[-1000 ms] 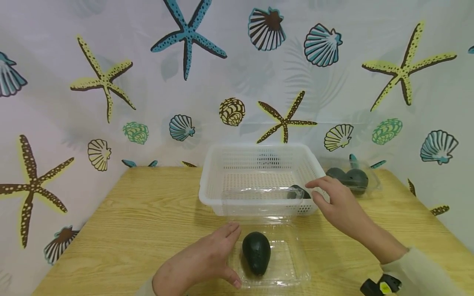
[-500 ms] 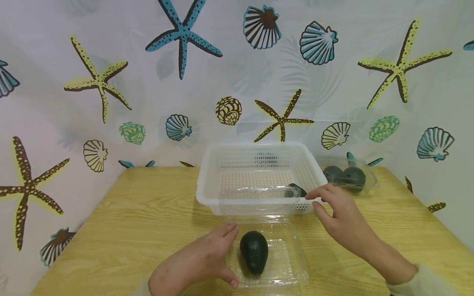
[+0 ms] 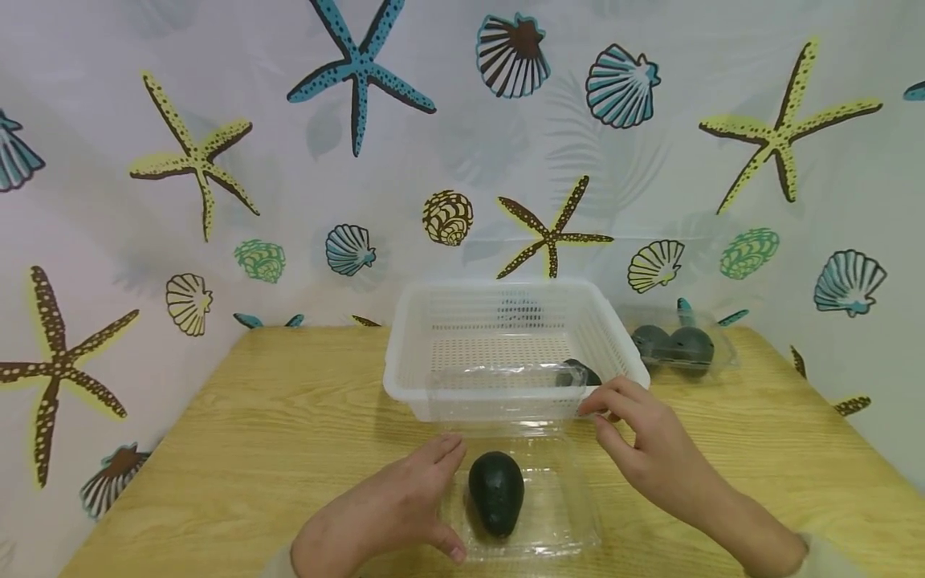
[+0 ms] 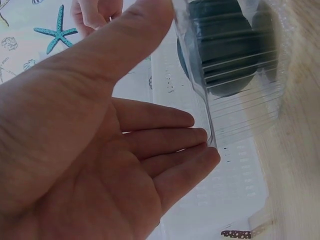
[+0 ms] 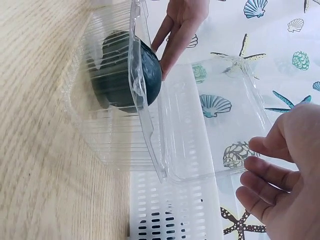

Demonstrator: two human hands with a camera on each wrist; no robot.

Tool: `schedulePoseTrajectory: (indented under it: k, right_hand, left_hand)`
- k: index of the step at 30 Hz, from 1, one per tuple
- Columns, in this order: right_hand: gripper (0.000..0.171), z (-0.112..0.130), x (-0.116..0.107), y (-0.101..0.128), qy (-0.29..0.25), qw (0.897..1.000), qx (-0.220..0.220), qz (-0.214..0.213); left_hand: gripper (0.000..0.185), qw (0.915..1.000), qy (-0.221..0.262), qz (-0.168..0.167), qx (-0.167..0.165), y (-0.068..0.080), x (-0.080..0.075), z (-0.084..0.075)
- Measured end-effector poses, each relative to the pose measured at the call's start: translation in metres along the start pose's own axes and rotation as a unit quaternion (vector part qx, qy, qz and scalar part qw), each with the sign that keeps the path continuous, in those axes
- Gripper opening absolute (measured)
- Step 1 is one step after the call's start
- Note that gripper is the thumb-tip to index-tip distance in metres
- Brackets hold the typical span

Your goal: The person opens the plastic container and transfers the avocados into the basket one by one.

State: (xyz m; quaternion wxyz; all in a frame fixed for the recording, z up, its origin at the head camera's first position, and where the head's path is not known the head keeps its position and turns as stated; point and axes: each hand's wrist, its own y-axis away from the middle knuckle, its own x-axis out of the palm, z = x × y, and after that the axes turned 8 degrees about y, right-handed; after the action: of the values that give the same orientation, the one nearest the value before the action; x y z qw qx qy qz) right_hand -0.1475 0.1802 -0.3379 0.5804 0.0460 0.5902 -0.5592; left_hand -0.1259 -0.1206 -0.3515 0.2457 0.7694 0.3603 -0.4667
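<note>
A dark green avocado (image 3: pixel 495 491) lies in the left part of an opened clear plastic clamshell container (image 3: pixel 578 514) on the table. The container's lid (image 5: pixel 185 150) stands raised on its far side, overlapping the basket in the head view. My left hand (image 3: pixel 393 502) rests along the container's left side, with extended fingertips (image 4: pixel 212 155) at its rim and the thumb at the near left corner. My right hand (image 3: pixel 654 449) is at the lid's right edge, its fingers loosely bent and thumb apart from them; fingertips (image 5: pixel 252 164) are right by the lid's edge.
Behind the container stands a white perforated plastic basket (image 3: pixel 396 361) with a dark avocado (image 3: pixel 581 374) in its right front corner. At the back right, another clear container (image 3: pixel 726 353) holds two dark avocados (image 3: pixel 691 347). A curtain printed with starfish and shells hangs behind the wooden table (image 3: pixel 289 417).
My right hand has come down and toward me from above the basket's right front corner to the lid's right edge. The left hand and the avocado have stayed in place.
</note>
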Motion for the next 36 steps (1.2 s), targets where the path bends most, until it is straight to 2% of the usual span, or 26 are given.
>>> schedulePoseTrajectory:
  k: [8, 13, 19, 26, 30, 36]
  right_hand:
    - [0.035, 0.008, 0.016, 0.001, -0.071, 0.995, -0.062, 0.025]
    - [0.036, 0.013, 0.025, 0.003, -0.09, 0.992, -0.071, 0.045]
    - [0.03, 0.02, 0.036, 0.003, -0.078, 0.99, -0.1, 0.066]
    - [0.019, 0.027, 0.048, 0.003, -0.031, 0.989, -0.102, 0.101]
    - [0.015, 0.031, 0.057, 0.003, -0.01, 0.986, -0.121, 0.112]
    - [0.018, 0.035, 0.066, 0.001, -0.025, 0.977, -0.158, 0.139]
  left_hand:
    - [0.116, 0.9998, 0.003, 0.014, -0.016, 0.0, -0.001, -0.001]
    - [0.116, 0.9998, -0.001, 0.015, -0.009, -0.002, -0.001, 0.0]
    - [0.116, 0.9996, 0.004, 0.023, -0.016, -0.003, -0.002, -0.001]
    - [0.116, 0.9996, -0.009, 0.02, -0.016, -0.004, -0.003, 0.0]
    - [0.116, 0.9996, -0.001, 0.023, -0.018, -0.002, -0.003, 0.001]
    - [0.116, 0.9998, -0.002, 0.016, -0.011, -0.001, -0.002, 0.002]
